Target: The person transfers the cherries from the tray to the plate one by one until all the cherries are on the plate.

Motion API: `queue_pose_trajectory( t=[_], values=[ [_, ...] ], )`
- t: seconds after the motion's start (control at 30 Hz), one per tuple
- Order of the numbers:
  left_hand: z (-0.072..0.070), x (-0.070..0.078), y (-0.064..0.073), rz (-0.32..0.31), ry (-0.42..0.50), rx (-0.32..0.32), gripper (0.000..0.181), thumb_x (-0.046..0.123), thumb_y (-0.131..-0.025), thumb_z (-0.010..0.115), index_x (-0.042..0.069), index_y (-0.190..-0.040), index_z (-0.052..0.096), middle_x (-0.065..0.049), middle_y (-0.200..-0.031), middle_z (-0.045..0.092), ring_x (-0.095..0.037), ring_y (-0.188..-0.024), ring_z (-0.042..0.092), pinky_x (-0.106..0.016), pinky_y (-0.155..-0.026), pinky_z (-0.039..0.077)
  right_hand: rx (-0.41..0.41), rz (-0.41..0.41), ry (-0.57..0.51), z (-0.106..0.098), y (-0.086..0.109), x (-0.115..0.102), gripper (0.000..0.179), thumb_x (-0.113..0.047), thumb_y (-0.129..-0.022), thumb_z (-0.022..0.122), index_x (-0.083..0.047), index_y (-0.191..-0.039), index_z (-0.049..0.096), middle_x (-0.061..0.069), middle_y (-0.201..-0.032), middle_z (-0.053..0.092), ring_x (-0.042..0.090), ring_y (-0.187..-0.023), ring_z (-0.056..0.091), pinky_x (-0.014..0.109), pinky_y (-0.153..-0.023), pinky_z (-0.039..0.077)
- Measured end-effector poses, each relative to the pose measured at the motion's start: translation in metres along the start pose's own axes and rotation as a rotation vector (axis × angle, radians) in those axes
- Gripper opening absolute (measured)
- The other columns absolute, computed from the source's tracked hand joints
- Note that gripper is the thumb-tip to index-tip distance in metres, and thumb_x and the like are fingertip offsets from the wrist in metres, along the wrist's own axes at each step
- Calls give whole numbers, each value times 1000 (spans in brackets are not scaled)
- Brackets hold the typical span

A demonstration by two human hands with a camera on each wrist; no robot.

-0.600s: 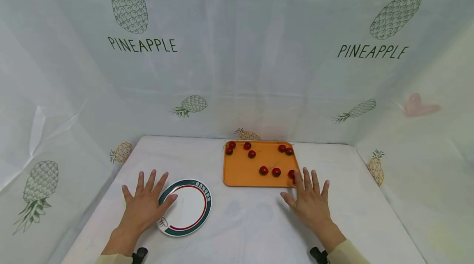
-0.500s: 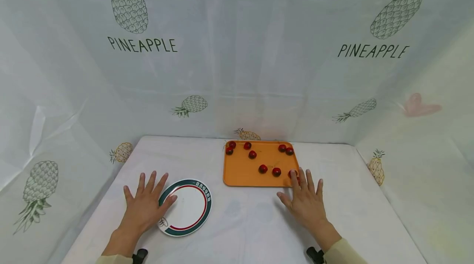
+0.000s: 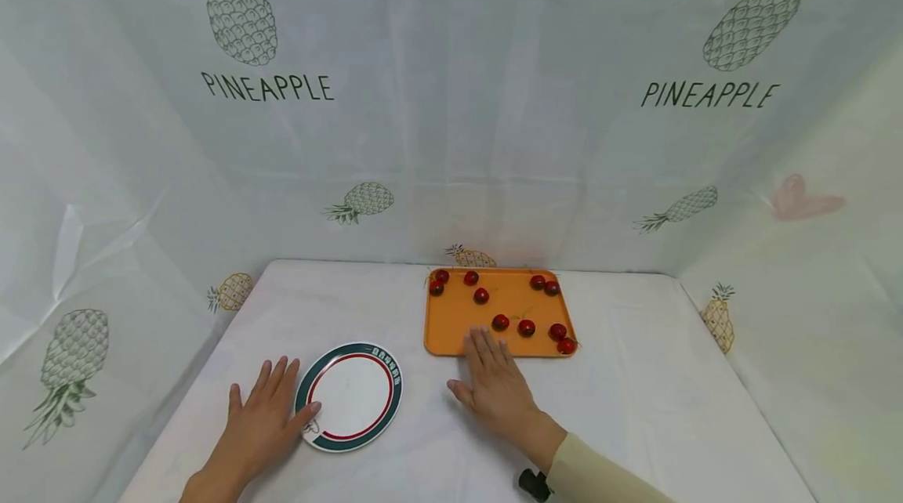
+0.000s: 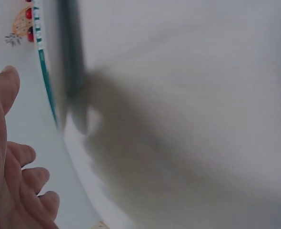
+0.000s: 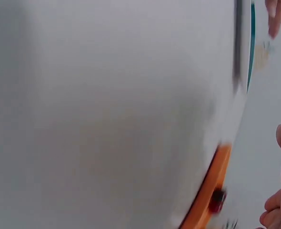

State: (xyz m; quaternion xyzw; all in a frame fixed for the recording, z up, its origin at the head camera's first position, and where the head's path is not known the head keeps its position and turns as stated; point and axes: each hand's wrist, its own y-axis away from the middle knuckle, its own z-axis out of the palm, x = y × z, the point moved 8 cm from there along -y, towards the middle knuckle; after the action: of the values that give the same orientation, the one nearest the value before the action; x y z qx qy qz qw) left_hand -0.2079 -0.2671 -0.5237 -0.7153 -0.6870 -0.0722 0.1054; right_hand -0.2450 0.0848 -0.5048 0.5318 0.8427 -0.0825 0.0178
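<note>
My left hand is at the left of a white plate with a green rim band and a red ring. Its fingers are straight, and the thumb overlaps the plate's left rim in the head view. My right hand is by the near edge of an orange tray, its straight fingertips overlapping that edge. Several dark red cherries with thin stems lie on the tray. In the left wrist view the fingers are loosely extended, holding nothing. The right wrist view is blurred, with the tray's orange edge low in it.
A white cloth covers the table. White sheets printed with pineapples hang behind it and at both sides. The tray stands at the back middle of the table, and the plate is nearer, to the left.
My right hand has moved left along the tray's near edge, uncovering the cherries at the right corner. My left hand has drawn back slightly toward me, its fingers closer together. Plate and tray stay put.
</note>
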Motion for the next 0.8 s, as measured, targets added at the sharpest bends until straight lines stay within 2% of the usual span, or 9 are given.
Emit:
queue_pose_trajectory(
  t=[0.17, 0.37, 0.53, 0.67, 0.8],
  values=[
    [14, -9, 11, -34, -10, -75, 101, 69, -95, 62, -7, -157, 38, -33, -163, 35, -58, -152, 23, -92, -111, 9, -95, -89, 7, 18, -11, -45, 79, -58, -109, 43, -4, -165, 31, 12, -174, 25, 30, -163, 21, 52, -133, 23],
    [17, -3, 18, 18, 24, -52, 96, 66, -98, 59, -8, -156, 39, -32, -162, 39, -56, -152, 28, -91, -112, 11, -197, -171, -9, 40, -17, -80, 78, -60, -109, 39, -10, -168, 26, 6, -176, 21, 25, -164, 16, 50, -135, 20],
    [19, 1, 20, 35, 27, -48, 98, 68, -99, 57, -10, -156, 40, -31, -161, 41, -55, -152, 30, -89, -113, 12, -257, -178, -23, 51, -19, -89, 79, -62, -108, 38, -13, -169, 24, 3, -177, 19, 23, -165, 13, 50, -135, 18],
    [19, 0, 20, 26, 8, -44, 98, 68, -98, 57, -10, -155, 40, -31, -161, 41, -55, -151, 32, -89, -113, 12, -273, -182, -39, 54, -21, -90, 81, -64, -107, 37, -13, -169, 24, 3, -177, 20, 23, -165, 13, 52, -135, 18],
    [21, 0, 20, 10, -4, -80, 100, 70, -99, 54, -11, -156, 38, -32, -162, 39, -54, -152, 30, -90, -114, 10, -275, -195, -29, 55, -22, -91, 81, -65, -107, 35, -13, -169, 24, 2, -177, 20, 22, -165, 14, 52, -135, 17]
  ],
)
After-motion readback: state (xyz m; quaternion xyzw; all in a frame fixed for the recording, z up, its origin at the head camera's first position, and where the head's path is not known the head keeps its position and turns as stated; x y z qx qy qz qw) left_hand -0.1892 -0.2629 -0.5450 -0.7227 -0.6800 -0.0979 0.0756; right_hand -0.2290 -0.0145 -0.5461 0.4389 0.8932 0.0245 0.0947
